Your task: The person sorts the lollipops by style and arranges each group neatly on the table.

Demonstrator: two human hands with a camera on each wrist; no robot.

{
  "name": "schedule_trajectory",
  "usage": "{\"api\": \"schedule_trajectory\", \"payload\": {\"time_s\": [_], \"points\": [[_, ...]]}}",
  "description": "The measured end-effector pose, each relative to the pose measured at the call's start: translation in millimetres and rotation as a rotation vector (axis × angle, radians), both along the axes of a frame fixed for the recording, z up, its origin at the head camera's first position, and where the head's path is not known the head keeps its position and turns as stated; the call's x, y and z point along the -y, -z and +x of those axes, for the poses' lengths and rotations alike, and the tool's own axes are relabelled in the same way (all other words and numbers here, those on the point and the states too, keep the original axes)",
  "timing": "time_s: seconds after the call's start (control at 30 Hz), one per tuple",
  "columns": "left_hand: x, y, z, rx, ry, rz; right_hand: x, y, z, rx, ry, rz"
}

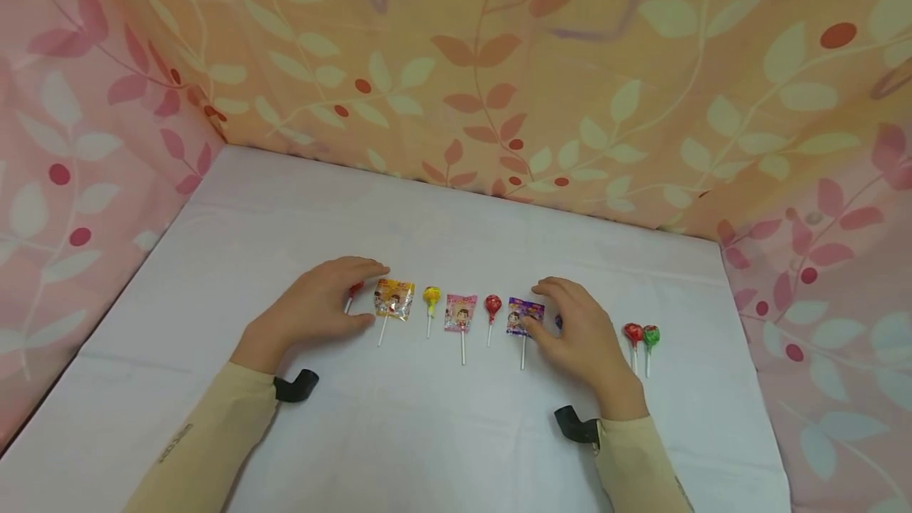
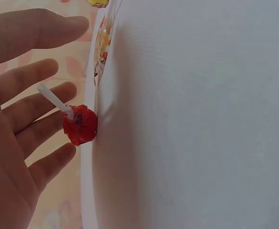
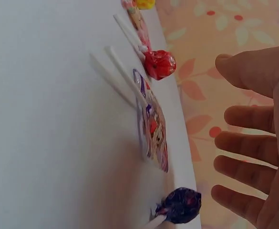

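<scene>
My left hand (image 1: 313, 303) hovers at the left end of a row of lollipops, fingers spread and holding nothing. Beneath it lies a red round lollipop (image 2: 80, 126), partly hidden in the head view. Just right of its thumb is a lollipop in a flat orange wrapper (image 1: 394, 298). A yellow lollipop (image 1: 431, 297), a pink-wrapped one (image 1: 460, 313) and another red one (image 1: 493, 305) follow between the hands. On the right, my right hand (image 1: 584, 335) hangs with loose fingers beside a purple-wrapped lollipop (image 1: 526, 309). A dark blue lollipop (image 3: 181, 205) is mostly covered by it in the head view.
Right of the right hand, a red lollipop (image 1: 632, 333) and a green lollipop (image 1: 651, 336) lie side by side. Everything rests on a white-covered table (image 1: 420, 434). Leaf-patterned cloth (image 1: 456, 62) encloses its back and sides. Black curved pieces (image 1: 298, 386) stick out at both cuffs.
</scene>
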State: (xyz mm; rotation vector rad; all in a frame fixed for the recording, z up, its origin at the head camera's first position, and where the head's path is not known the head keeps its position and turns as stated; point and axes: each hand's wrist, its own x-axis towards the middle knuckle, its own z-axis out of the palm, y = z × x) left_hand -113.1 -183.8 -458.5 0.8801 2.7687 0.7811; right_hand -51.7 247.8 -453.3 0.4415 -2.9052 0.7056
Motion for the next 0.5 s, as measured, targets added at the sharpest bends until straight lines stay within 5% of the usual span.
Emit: {"api": "schedule_trajectory", "payload": {"time_s": [0.5], "points": [[-13.4, 5.2, -4.0, 0.011, 0.042, 0.001, 42.5, 7.5, -14.6, 0.059, -0.259, -0.024]]}}
